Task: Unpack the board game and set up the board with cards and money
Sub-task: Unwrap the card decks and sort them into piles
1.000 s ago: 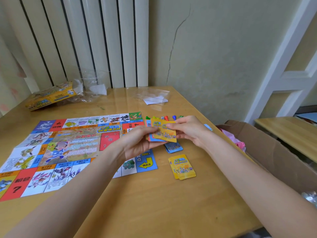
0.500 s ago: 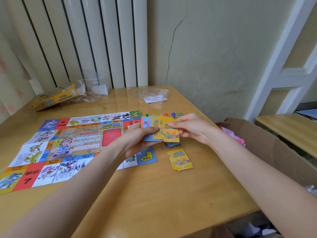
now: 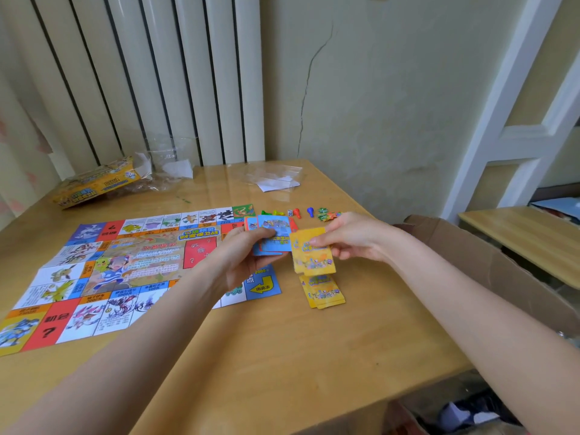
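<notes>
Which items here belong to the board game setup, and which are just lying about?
In use:
- colourful paper game board
- blue-backed cards in left hand
- yellow-backed cards in right hand
- yellow card pile on the table
- small plastic pawns

Lying about:
- yellow game box
- clear plastic wrappers
- brown cardboard box

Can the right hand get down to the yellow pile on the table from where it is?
Probably yes. The right hand pinches yellow cards just above the yellow pile, and nothing lies between them. The left hand with its blue cards is off to the side.
</notes>
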`<state>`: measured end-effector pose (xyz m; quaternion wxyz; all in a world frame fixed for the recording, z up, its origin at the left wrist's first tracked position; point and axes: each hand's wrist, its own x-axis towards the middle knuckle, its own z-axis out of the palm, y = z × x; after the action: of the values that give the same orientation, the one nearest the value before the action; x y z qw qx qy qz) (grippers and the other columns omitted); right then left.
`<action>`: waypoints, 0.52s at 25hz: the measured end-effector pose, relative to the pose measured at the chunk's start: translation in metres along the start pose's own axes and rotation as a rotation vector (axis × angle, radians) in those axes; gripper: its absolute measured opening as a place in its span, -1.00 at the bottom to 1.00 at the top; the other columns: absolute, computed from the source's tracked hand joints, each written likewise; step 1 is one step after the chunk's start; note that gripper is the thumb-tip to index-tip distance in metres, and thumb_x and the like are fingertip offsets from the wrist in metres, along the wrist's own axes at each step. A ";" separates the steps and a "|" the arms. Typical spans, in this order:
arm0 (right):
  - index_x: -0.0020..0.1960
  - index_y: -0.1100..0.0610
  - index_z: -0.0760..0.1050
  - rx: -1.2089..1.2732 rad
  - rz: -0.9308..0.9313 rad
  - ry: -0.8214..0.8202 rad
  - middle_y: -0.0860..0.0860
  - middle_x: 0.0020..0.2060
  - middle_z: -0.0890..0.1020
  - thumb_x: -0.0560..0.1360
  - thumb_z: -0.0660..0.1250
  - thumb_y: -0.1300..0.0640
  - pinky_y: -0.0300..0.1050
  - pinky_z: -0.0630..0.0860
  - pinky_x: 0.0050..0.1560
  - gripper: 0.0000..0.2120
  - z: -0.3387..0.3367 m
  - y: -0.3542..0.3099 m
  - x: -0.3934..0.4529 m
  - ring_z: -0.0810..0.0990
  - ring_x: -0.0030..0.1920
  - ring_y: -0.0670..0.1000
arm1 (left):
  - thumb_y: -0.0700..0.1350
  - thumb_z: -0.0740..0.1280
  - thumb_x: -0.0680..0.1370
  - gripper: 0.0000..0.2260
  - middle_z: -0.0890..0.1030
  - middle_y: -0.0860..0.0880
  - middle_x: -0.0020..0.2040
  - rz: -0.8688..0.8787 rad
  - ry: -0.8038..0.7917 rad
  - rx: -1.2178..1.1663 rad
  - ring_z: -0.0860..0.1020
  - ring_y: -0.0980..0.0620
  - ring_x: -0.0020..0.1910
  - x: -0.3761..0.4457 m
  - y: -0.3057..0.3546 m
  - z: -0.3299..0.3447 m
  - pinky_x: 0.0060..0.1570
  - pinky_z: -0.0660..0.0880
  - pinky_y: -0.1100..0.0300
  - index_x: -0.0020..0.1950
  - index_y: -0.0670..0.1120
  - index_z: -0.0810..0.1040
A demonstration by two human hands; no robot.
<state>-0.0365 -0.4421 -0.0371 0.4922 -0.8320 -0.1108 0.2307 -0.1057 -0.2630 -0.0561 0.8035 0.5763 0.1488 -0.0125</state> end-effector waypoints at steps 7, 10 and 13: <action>-0.32 0.20 0.37 -0.529 0.165 -0.035 0.05 -0.60 0.52 0.40 0.47 0.12 -0.27 0.48 -0.51 -0.69 0.008 0.021 0.000 0.46 -0.62 -0.07 | -0.32 0.28 0.53 -0.92 0.66 -0.20 -0.26 -0.265 -0.093 0.281 0.66 -0.05 -0.37 -0.004 -0.015 -0.001 -0.31 0.62 0.07 0.00 -0.27 0.52; -0.28 0.22 0.39 -0.694 0.135 0.013 0.12 -0.44 0.58 0.39 0.47 0.05 -0.14 0.58 -0.31 -0.67 0.015 0.017 0.000 0.55 -0.49 0.04 | -0.32 0.26 0.54 -0.88 0.66 -0.22 -0.21 -0.327 -0.114 0.295 0.66 -0.07 -0.36 -0.002 -0.015 0.001 -0.30 0.61 0.07 0.06 -0.29 0.51; -0.28 0.22 0.39 -0.757 0.118 0.000 0.12 -0.43 0.59 0.41 0.46 0.06 -0.16 0.58 -0.31 -0.68 0.022 0.012 -0.003 0.55 -0.53 -0.01 | -0.32 0.26 0.54 -0.83 0.65 -0.23 -0.16 -0.353 -0.144 0.295 0.66 -0.07 -0.35 -0.001 -0.015 0.001 -0.30 0.62 0.07 0.12 -0.31 0.49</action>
<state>-0.0501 -0.4323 -0.0552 0.1358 -0.9598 -0.1403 0.2014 -0.1089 -0.2693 -0.0695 0.7044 0.6502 0.1859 -0.2154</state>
